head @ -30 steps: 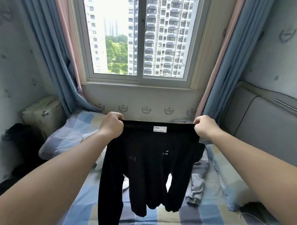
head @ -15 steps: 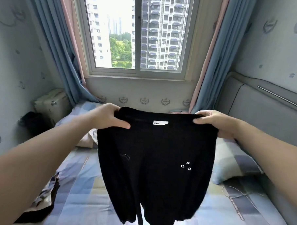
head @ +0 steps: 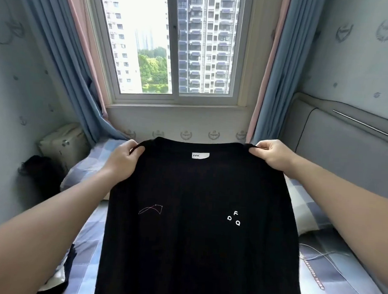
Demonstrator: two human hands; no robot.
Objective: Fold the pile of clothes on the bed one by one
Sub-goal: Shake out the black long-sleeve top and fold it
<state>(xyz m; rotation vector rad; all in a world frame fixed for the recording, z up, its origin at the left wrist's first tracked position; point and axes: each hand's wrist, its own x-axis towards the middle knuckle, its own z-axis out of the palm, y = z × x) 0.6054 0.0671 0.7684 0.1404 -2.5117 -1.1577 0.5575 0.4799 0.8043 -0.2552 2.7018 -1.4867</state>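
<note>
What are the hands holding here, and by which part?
Both hold the black top spread out: the left hand grips its left shoulder, the right hand its right shoulder.

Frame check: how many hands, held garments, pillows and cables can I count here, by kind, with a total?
Hands: 2, left hand and right hand
Garments held: 1, black shirt
Pillows: 2, left pillow, right pillow
Cables: 1, white cable
Total: 6
</note>
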